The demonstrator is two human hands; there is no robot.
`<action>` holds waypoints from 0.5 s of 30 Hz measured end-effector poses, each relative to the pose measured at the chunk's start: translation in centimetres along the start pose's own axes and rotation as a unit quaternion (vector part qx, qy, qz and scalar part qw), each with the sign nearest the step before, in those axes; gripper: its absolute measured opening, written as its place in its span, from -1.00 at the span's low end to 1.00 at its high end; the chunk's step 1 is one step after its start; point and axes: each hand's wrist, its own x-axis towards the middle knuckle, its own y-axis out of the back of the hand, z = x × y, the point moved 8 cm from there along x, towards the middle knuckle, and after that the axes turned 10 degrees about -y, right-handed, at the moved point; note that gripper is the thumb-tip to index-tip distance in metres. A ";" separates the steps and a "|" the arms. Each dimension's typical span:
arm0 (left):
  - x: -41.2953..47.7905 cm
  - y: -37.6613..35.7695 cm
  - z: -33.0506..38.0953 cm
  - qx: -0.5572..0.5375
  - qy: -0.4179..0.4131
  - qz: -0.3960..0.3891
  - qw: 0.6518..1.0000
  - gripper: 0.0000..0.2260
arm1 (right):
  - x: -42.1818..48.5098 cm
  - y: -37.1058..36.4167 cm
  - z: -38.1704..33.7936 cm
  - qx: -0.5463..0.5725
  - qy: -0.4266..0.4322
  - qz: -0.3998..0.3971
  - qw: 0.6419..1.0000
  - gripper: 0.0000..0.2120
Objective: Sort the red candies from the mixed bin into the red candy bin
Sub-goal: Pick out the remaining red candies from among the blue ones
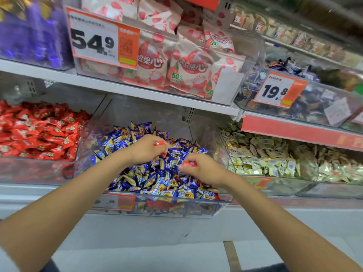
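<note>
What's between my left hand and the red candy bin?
Head view: blue-wrapped candies and the mixed bin's clear side wall.

mixed bin (pixel 223 205): heaped blue wrappers | red candies (pixel 157 204): few among them | red candy bin (pixel 29 170): adjacent left, full

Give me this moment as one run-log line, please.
left hand: holds small red wrapped candy | right hand: pinches second red wrapped candy | both: over clear plastic mixed bin | clear red-candy bin: at left

White store shelving (pixel 59 75), orange price tags (pixel 102 38)
</note>
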 end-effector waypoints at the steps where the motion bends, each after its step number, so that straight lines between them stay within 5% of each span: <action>1: -0.2 0.0 0.2 -0.013 0.007 0.002 1.000 -0.79 | -0.5 1.5 -0.1 0.025 0.006 0.032 0.999 -0.76; 7: -0.4 -4.8 3.3 -0.052 -0.013 -0.064 0.997 -0.89 | -4.4 8.9 3.5 0.151 0.011 0.158 0.976 -0.87; 15: 2.6 -11.9 5.4 0.070 -0.090 -0.183 0.977 -0.72 | -7.3 9.8 7.5 0.230 0.002 0.181 0.956 -0.86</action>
